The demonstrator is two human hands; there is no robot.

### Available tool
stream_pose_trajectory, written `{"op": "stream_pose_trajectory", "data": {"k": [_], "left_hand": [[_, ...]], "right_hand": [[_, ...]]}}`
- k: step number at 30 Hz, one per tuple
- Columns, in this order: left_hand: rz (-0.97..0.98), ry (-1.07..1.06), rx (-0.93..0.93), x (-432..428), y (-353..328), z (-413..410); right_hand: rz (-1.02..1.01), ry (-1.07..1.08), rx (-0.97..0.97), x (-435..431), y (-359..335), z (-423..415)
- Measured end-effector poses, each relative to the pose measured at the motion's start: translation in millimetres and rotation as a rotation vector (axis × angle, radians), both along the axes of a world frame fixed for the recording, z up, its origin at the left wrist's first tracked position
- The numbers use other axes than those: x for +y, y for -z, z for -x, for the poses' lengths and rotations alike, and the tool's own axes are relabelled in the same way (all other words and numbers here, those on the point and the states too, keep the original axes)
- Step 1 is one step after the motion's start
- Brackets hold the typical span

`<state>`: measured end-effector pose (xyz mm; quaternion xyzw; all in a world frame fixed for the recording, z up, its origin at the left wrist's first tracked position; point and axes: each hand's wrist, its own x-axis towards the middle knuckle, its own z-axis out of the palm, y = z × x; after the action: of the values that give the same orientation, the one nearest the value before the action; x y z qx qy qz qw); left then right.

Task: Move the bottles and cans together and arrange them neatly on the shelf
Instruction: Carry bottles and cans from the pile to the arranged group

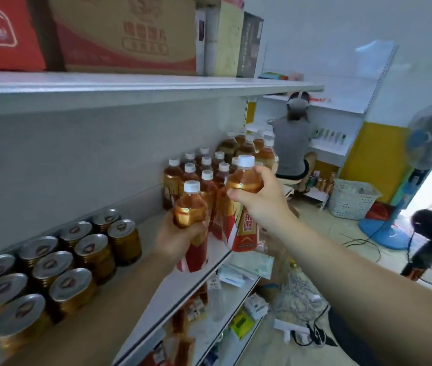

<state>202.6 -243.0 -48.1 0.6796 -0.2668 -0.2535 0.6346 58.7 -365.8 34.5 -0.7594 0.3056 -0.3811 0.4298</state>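
White metal shelf point(135, 281) crosses the frame, carrying ribbed gold cans point(96, 249) at lower left and standing amber bottles point(204, 175) at centre. Left hand point(180, 239) has its fingers clamped round one white-capped amber plastic bottle point(190, 207); right hand point(259, 199) likewise grips a second bottle point(245, 178), both at the shelf's front edge. Full, they are probably weighty, stiff and slick-labelled; a mid-body hold looks steadiest.

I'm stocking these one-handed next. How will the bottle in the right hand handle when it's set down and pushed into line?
Likely heavy for its size: the bottle in the right hand looks full of amber liquid. Tall and narrow, it may tip if pushed high; push it low along the shelf. Its shiny label could slip in the grip.
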Motion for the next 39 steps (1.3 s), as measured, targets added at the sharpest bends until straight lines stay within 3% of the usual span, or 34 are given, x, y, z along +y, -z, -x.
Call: {"op": "stream_pose_trajectory", "data": {"k": [10,16,19,24,28,31,39], "left_hand": [[0.005,-0.305,0.068,-26,19,-24],[-0.091,-0.438,0.019,-20,38,-28],[-0.177,-0.404,-0.059,-9,40,-29],[-0.241,-0.437,-0.212,-20,44,-33],[-0.246,-0.43,-0.2,-40,47,-54],[-0.382,-0.498,-0.254,-51,49,-80],[-0.267,-0.355,-0.273,-70,45,-122]], "right_hand": [[0.066,-0.376,0.024,-46,18,-44],[0.108,-0.585,0.071,-50,45,-48],[0.103,-0.648,0.115,-50,66,-44],[0.159,-0.605,0.2,-45,88,-44],[0.375,-0.561,0.282,-48,81,-48],[0.414,-0.596,0.376,-55,76,-48],[0.472,-0.538,0.42,-51,78,-48]]}}
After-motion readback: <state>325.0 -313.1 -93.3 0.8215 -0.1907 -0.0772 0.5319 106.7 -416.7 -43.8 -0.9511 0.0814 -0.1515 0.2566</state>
